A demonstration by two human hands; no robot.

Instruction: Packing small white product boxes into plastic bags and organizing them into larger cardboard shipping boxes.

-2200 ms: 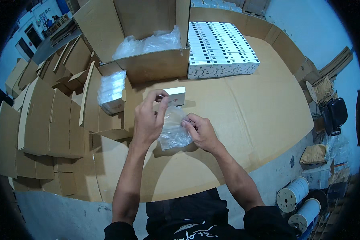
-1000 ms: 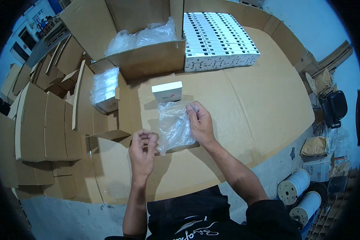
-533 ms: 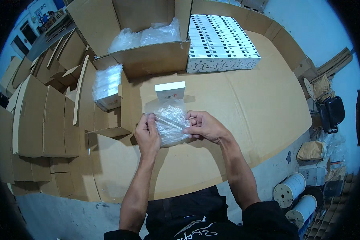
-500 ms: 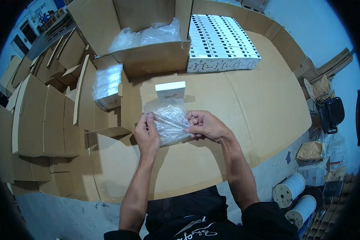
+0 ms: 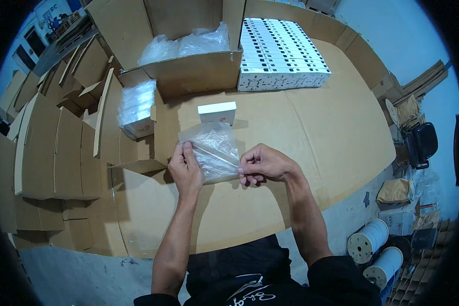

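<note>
Brown and broad, the surface (image 5: 296, 137) stretches beneath our clear plastic bag (image 5: 213, 154), left of centre and in front of a white box (image 5: 217, 111). Our left hand (image 5: 187, 172), off the bag a second ago, now clamps its left edge; our right hand (image 5: 264, 164) now grips lower, near the bottom right corner, so we hold it spread.

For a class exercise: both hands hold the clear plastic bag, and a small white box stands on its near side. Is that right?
Not quite: the head view shows the small white box standing on the far side of the clear plastic bag. The left hand and right hand do hold it.
</note>
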